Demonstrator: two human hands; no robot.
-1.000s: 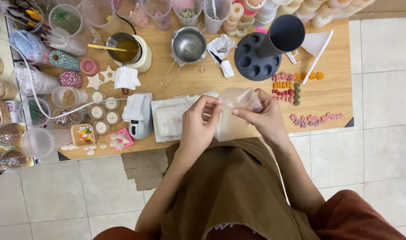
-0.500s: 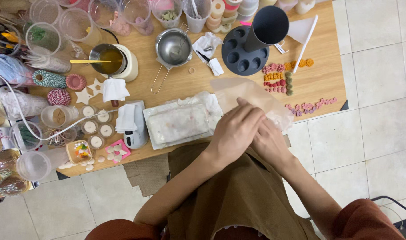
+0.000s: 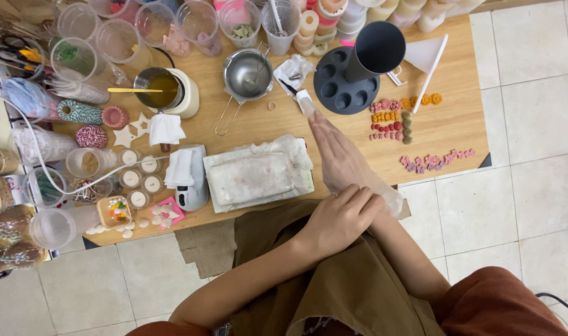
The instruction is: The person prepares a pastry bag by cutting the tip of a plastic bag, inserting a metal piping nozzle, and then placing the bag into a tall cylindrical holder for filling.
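On the cluttered wooden table (image 3: 458, 134) the right hand (image 3: 337, 152) lies flat, fingers straight and spread inside a thin clear plastic glove (image 3: 389, 198), long axis pointing away toward the black mould stand (image 3: 349, 78), while the left hand (image 3: 340, 218) crosses over, fingers pinching the cuff at the wrist.

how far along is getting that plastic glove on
Done: the clear plastic glove already covers the right hand, fingers stretched flat over the table. In hand: the left hand grips the cuff at the wrist. Left: the left hand looks bare.
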